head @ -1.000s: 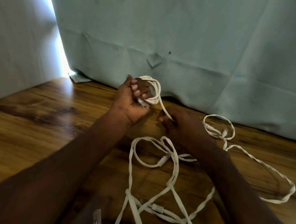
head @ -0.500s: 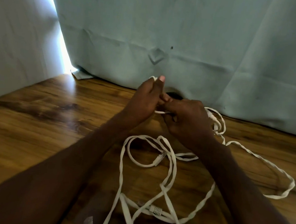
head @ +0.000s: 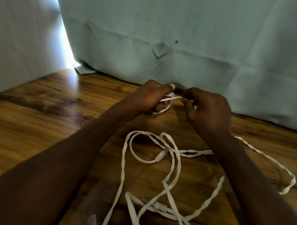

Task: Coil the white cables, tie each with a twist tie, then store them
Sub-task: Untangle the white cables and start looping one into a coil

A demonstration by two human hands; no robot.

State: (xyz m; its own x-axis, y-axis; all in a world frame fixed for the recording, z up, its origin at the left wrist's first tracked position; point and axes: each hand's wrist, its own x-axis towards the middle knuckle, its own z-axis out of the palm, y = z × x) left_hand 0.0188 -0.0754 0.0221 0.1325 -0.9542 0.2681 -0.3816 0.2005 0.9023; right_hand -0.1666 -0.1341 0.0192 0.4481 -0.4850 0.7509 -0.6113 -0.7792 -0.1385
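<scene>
Near the upper middle of the frame, the left hand (head: 151,98) has its grip curled tight round a small coil of flat white cable (head: 166,103), thumb laid over the top. A single strand runs from that coil rightward to the right hand (head: 207,114), whose fingertips (head: 186,102) pinch it just beside the coil. The rest of the white cable (head: 173,171) lies loose in loops and twists on the brown wood-grain desk (head: 43,120), below both hands, spreading to the lower middle and right. The right forearm covers part of it. A clear plug (head: 163,152) shows mid-loop; a ribbed connector (head: 161,208) lies lower down. The bottom edge cuts the loops off. A pale green cloth backdrop (head: 170,32) hangs behind.
</scene>
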